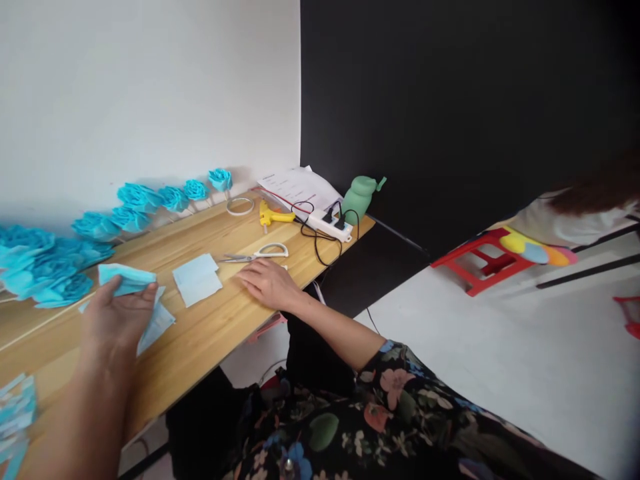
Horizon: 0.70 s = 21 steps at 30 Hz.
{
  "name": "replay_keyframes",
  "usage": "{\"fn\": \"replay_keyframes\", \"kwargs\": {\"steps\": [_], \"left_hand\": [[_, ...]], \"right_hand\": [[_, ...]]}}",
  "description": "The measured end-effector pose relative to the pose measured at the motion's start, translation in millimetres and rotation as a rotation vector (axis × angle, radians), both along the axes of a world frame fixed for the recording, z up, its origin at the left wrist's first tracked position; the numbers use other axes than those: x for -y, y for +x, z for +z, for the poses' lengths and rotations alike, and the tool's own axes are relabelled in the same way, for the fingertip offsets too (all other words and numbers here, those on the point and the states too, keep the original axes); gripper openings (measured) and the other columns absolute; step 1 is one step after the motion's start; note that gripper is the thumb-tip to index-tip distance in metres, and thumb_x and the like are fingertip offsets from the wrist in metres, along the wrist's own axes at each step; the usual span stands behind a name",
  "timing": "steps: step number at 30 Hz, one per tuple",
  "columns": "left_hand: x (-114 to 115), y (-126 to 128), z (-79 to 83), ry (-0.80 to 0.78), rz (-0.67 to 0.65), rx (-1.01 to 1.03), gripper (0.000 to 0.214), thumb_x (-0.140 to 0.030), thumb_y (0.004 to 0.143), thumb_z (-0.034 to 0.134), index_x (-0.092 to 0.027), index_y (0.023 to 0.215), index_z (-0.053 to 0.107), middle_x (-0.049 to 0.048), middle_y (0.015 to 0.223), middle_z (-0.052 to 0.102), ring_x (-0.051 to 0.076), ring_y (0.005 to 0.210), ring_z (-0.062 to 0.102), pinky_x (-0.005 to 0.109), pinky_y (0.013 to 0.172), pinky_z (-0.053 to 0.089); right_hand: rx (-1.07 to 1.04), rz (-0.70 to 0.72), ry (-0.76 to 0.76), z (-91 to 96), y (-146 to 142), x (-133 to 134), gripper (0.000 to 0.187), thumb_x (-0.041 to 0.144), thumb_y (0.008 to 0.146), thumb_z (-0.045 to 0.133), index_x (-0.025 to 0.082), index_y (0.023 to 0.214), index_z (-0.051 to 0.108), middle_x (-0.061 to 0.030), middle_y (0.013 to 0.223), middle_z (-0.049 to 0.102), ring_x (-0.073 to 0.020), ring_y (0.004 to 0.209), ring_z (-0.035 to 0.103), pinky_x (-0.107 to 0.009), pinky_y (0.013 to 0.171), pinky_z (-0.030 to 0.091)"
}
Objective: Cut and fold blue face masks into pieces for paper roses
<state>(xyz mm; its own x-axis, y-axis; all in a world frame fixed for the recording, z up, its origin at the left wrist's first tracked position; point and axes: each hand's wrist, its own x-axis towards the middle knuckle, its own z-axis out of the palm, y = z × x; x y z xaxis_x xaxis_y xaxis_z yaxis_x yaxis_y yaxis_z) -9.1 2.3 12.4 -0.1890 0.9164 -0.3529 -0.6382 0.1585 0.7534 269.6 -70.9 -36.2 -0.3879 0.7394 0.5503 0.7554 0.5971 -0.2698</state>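
My left hand (119, 315) is raised over the wooden table (210, 333), its fingers closed on a folded light blue paper piece (125, 277). More blue paper (156, 325) lies under that hand. My right hand (267, 281) rests flat on the table with fingers stretched out, holding nothing. It lies just below a pair of white-handled scissors (257, 254). A stack of pale blue paper squares (197, 279) sits between my two hands.
Blue paper roses (140, 198) line the wall along the table's back and left. A yellow glue gun (273, 216), a white power strip (330, 225) with black cables, a green bottle (358, 197) and white sheets (300, 185) fill the far end. A red stool (480, 263) stands on the floor at right.
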Motion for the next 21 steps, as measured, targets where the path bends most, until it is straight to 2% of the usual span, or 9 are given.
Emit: {"fn": "replay_keyframes", "kwargs": {"steps": [6,9,15,21], "left_hand": [[-3.4,-5.9,-5.2,0.017,0.003,-0.023,0.012,-0.01,0.081,0.066,-0.02,0.081,0.061,-0.0056,0.076,0.074,0.013,0.075,0.069,0.023,0.068,0.06],[-2.7,-4.0,-6.1,0.008,-0.004,-0.016,0.011,-0.01,0.086,0.06,-0.02,0.08,0.06,-0.0037,0.074,0.073,0.013,0.072,0.069,0.024,0.068,0.06],[1.0,3.1,0.2,-0.007,-0.011,0.032,0.024,-0.004,0.092,0.049,-0.018,0.076,0.059,-0.0015,0.066,0.072,0.015,0.062,0.068,0.028,0.059,0.059],[5.9,10.3,-0.5,0.03,-0.072,0.03,0.022,-0.005,0.092,0.052,-0.016,0.075,0.062,-0.0003,0.067,0.071,0.014,0.062,0.069,0.027,0.061,0.06]], "right_hand": [[-0.018,-0.016,-0.06,-0.6,0.8,-0.1,0.026,0.025,0.104,0.049,0.02,0.114,0.072,-0.0091,0.113,0.075,-0.0228,0.107,0.063,-0.04,0.096,0.048],[0.003,0.015,-0.056,-2.1,1.1,0.1,0.025,0.026,0.103,0.051,0.02,0.114,0.073,-0.0092,0.114,0.075,-0.0224,0.106,0.064,-0.039,0.097,0.048],[0.007,0.016,-0.022,0.7,1.5,0.8,0.025,0.025,0.102,0.052,0.018,0.111,0.074,-0.0088,0.111,0.077,-0.0227,0.103,0.066,-0.039,0.094,0.05],[-0.178,0.049,-0.041,12.7,-6.4,-1.1,0.027,0.022,0.102,0.05,0.019,0.116,0.073,-0.0108,0.115,0.077,-0.0226,0.11,0.068,-0.042,0.1,0.051]]}}
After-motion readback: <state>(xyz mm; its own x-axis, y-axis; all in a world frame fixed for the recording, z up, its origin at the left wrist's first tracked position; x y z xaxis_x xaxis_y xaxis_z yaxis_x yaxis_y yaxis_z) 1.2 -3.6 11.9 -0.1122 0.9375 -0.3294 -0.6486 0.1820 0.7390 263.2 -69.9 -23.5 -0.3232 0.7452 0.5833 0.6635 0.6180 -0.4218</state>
